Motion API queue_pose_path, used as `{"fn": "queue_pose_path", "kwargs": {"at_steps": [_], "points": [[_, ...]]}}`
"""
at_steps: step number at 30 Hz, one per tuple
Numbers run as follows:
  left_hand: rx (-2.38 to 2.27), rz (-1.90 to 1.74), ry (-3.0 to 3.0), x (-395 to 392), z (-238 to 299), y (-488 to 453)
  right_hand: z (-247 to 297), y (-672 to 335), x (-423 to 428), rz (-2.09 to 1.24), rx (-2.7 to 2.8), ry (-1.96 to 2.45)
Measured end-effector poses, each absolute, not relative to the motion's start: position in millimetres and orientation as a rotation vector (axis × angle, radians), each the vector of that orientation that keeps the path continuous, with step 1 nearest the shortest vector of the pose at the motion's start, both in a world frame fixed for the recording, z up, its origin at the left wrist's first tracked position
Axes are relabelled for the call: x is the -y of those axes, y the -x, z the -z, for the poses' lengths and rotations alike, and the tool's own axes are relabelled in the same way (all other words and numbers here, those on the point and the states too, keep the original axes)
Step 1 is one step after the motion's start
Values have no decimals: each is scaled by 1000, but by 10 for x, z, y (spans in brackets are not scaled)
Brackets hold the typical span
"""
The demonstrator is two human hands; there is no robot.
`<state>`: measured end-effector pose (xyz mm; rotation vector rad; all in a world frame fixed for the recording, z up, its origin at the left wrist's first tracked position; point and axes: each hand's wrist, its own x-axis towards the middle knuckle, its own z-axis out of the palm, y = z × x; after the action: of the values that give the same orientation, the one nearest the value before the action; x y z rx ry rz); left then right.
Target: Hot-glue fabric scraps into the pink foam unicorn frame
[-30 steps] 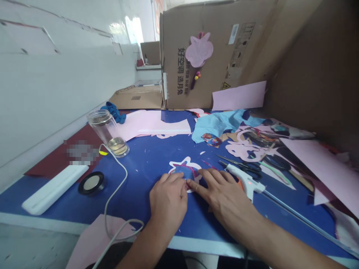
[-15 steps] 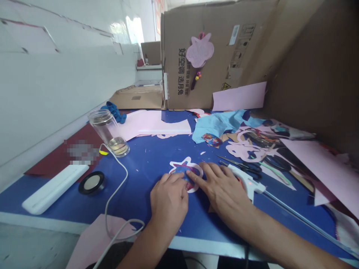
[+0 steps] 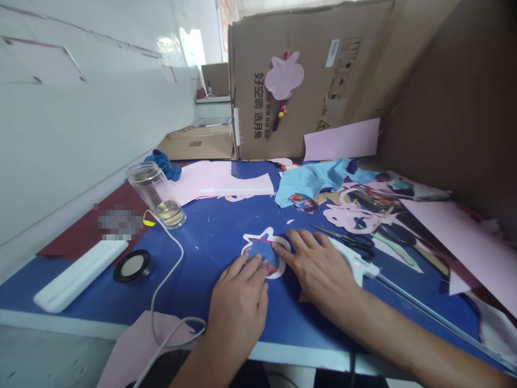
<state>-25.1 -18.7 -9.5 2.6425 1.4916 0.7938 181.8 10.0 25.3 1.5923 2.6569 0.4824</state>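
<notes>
A white paper cutout (image 3: 258, 239) with pointed ears lies on the blue table (image 3: 210, 231), and a blue cloth piece (image 3: 260, 252) with a patterned edge lies on top of it. My left hand (image 3: 239, 302) rests flat with its fingers stretched out onto the cloth's near edge. My right hand (image 3: 319, 267) lies flat beside it, fingers spread, its index fingertip pressing the cloth's right edge. Neither hand grips anything.
A white glue gun (image 3: 355, 264) and black scissors (image 3: 351, 241) lie just right of my right hand. A white cable (image 3: 169, 269) loops past a glass jar (image 3: 155, 194), a black lid (image 3: 132, 265) and a white case (image 3: 78, 275). Paper and cloth scraps (image 3: 323, 180) fill the far right; a cardboard box (image 3: 307, 81) stands behind.
My left hand has spread its fingers and slid slightly back along the cloth. My right hand has shifted a little left and forward, its fingertip staying on the cloth's edge.
</notes>
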Motion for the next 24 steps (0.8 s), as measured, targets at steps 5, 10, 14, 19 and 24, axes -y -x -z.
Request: {"fn": "queue_pose_path", "kwargs": {"at_steps": [5, 10, 14, 19, 24], "points": [[-1489, -835, -2678, 222, 74, 302, -249, -1827, -97, -452, -2674, -1581], [-1473, -697, -2697, 219, 84, 210, -251, -1828, -84, -455, -2669, -1606], [-1514, -579, -2697, 258, 126, 177, -294, -1832, -92, -433, -2672, -1601], [-1525, -560, -2682, 285, 135, 188, -294, -1820, 11, -481, -2670, -1642], [-1526, -581, -2671, 284, 140, 187, -231, -1824, 136, -562, -2747, -1582]]}}
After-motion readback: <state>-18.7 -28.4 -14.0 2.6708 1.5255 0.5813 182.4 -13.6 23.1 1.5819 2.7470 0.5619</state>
